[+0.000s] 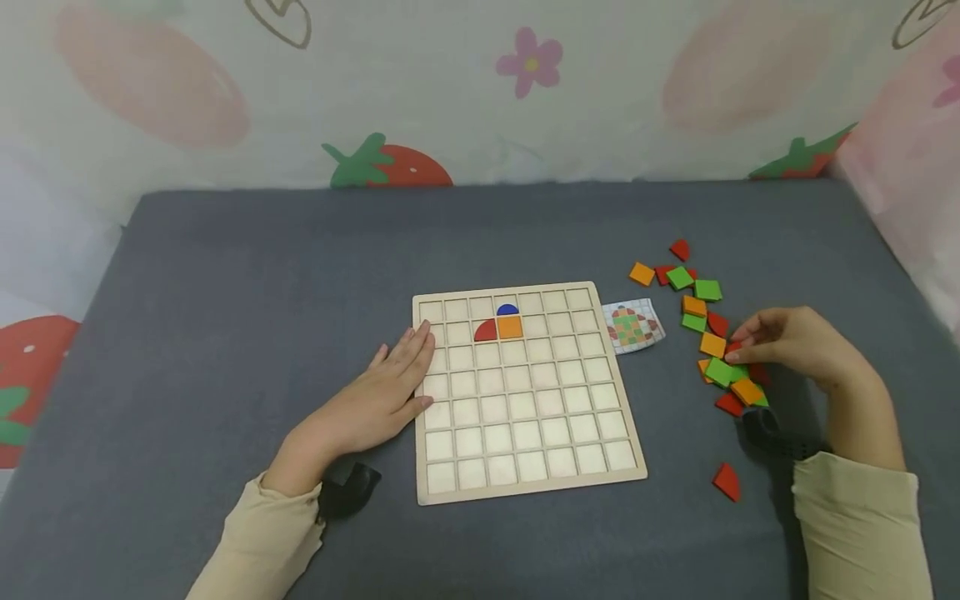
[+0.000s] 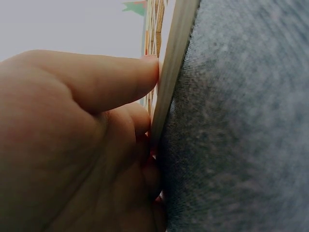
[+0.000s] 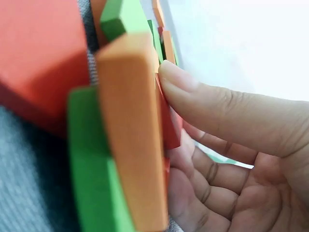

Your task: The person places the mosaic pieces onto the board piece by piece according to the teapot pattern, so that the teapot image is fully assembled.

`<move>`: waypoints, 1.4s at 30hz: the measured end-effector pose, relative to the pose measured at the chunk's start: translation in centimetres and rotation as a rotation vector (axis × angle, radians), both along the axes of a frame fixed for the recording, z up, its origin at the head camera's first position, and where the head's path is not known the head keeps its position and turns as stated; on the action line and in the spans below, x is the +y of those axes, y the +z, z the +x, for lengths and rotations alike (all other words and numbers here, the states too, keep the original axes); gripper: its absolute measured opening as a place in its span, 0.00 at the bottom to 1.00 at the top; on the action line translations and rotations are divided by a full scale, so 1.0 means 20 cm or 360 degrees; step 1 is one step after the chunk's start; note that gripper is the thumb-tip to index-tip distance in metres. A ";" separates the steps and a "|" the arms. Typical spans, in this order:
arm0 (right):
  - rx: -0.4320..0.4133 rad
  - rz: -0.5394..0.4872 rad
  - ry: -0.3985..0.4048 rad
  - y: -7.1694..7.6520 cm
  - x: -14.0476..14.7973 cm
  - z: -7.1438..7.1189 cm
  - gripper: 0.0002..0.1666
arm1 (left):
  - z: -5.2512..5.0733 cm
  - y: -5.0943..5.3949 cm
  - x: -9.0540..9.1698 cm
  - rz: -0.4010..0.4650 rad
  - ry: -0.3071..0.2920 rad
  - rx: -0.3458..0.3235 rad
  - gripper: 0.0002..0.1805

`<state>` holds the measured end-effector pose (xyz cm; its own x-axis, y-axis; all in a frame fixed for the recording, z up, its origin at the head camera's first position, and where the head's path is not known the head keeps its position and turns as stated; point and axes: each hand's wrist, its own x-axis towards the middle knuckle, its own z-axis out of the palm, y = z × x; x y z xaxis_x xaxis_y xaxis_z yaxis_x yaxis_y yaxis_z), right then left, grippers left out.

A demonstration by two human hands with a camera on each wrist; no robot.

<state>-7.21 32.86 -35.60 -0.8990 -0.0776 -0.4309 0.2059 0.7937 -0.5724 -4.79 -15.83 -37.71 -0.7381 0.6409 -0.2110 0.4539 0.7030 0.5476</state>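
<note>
A wooden grid board lies on the grey cloth. My left hand rests along its left edge, fingers extended; in the left wrist view the thumb touches the board's rim. Three pieces sit in the upper cells: a blue half-round piece, an orange square and a red quarter-round piece. At the right, my right hand pinches a red piece between thumb and fingers, over the loose pile. Its full outline is partly hidden by the fingers.
Loose red, green and orange pieces form a strip right of the board, some overlapping. A patterned card lies by the board's right edge. One red piece lies apart, nearer the front. A printed curtain hangs behind the table.
</note>
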 end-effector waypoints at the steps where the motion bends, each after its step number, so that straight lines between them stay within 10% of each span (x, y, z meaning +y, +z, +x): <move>1: 0.0002 -0.0005 0.0005 0.01 0.00 0.00 0.25 | 0.00 0.00 0.01 0.0003 0.0000 0.0000 0.38; 16: 0.0226 -0.0239 -0.0010 0.10 -0.04 0.05 0.17 | 0.01 -0.02 -0.01 0.0024 0.0018 0.0046 0.37; 42: 0.0321 -0.0341 0.0111 0.19 -0.40 -0.09 0.10 | -0.02 -0.02 0.00 0.0110 0.0012 0.0055 0.37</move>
